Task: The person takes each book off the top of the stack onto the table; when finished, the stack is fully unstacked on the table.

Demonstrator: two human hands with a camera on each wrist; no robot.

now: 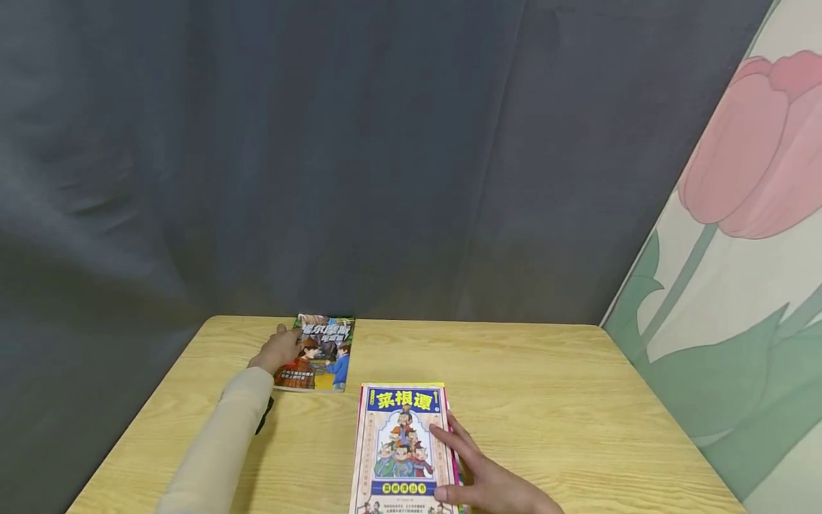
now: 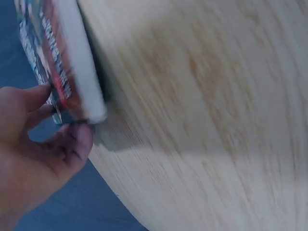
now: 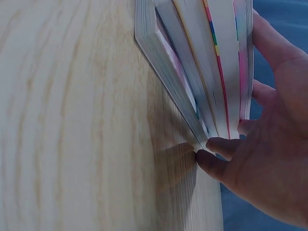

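A dark curtain [image 1: 359, 157] hangs behind the table [image 1: 546, 385], and a wall with a painted pink tulip [image 1: 745, 143] stands to its right. On the table's near half, about midway between its side edges, lies a stack of books [image 1: 403, 446]; its long axis runs from the near edge toward the far edge, the top cover's title at the far end. A single book [image 1: 326, 360] lies by the far left corner, title end at the far edge, its long axis running front to back, leaning slightly right. The right hand [image 1: 491, 478] has its fingers spread and loose against the stack's right side, thumb and a fingertip on the top cover. The left hand [image 1: 281, 348] pinches the single book's left side, thumb over the cover, other fingers curled at its edge.
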